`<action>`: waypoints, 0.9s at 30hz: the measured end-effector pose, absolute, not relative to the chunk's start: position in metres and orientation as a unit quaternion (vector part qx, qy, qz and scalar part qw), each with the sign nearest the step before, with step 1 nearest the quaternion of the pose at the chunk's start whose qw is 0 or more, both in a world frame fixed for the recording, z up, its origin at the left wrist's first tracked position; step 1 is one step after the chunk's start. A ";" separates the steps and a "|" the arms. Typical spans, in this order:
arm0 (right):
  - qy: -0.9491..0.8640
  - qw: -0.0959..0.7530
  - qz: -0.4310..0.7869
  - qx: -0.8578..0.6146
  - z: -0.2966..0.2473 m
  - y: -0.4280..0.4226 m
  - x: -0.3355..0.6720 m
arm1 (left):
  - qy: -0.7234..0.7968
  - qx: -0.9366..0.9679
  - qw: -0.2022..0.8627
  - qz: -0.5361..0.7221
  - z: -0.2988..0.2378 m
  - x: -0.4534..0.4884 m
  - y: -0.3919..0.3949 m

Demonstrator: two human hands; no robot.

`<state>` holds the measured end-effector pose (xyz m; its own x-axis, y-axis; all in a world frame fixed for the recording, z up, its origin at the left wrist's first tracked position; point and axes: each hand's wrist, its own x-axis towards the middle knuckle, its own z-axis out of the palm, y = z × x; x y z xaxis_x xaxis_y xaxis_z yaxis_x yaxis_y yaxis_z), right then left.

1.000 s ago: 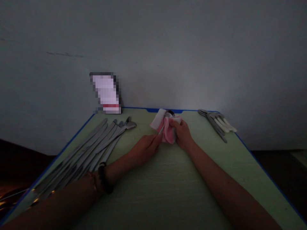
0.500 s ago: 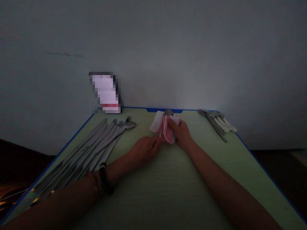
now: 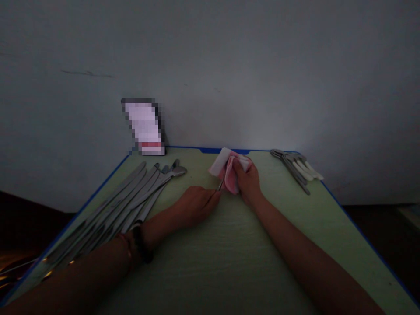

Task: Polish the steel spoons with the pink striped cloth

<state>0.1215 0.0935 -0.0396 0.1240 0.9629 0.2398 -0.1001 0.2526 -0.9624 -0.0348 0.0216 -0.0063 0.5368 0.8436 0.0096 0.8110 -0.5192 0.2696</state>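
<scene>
Above the far middle of the table, my left hand [image 3: 200,203] pinches the handle end of a metal spoon [image 3: 221,183]. The spoon's bowl is hidden inside a folded pink and white cloth [image 3: 232,177]. My right hand [image 3: 248,177] is closed on the cloth, its thumb pressing on top, with the cloth wrapped around the spoon. Left of my hands lies a spread of long metal cutlery [image 3: 131,197], with one spoon bowl [image 3: 179,171] lying uppermost at its far end. To the right rests a smaller group of spoons and white-handled pieces [image 3: 295,168].
The pale green table [image 3: 210,267] has a blue edge and stands against a grey wall [image 3: 223,65]. A phone-like device with a blurred bright screen [image 3: 144,124] leans on the wall at the far left corner. Dark floor shows on both sides.
My right hand has slid the cloth slightly up and over the spoon's bowl, which showed before and is now covered. My left hand keeps its grip on the handle.
</scene>
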 end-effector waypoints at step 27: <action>-0.526 0.529 0.510 -0.428 -0.036 0.096 0.125 | 0.468 0.869 0.136 0.086 -0.008 -0.036 0.020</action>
<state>0.1248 0.0956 -0.0364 -0.0740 0.9900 0.1205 -0.0885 0.1139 -0.9895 -0.0356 0.0202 -0.0080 0.5475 0.8365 0.0216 0.7900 -0.5252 0.3164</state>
